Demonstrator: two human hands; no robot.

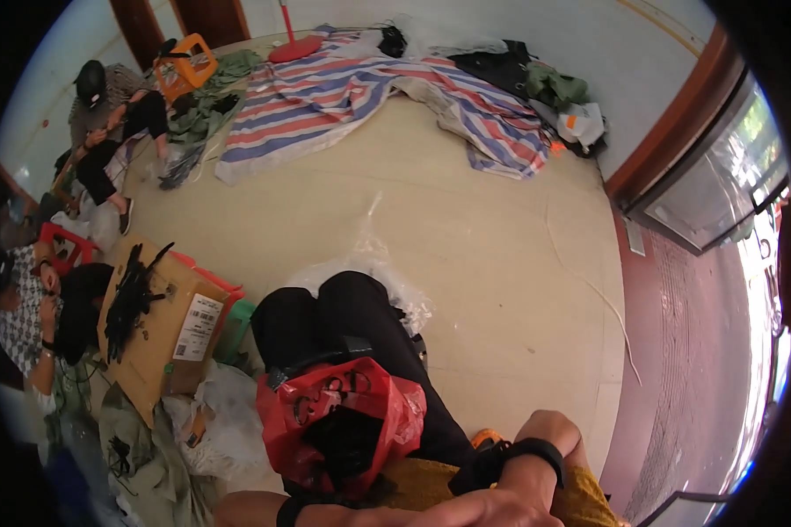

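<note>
Low in the head view, my right hand [499,508] is bent back close to my body, a black band around its wrist. My left hand [360,516] is at the lower edge, also with a black band at the wrist. The fingers of both are cut off or hidden, so what they hold, if anything, does not show. On my lap, just beyond the hands, sits an open red plastic bag [281,430] with dark marks written on it. A black bundle [347,439] lies inside its mouth.
Left of my knees, a cardboard box [163,351] bears black strips [132,303]. Clear plastic [224,413] and green cloth [141,439] lie beside it. Two people sit at the left. A striped sheet [308,114] covers the far floor; a glass door [712,184] stands at the right.
</note>
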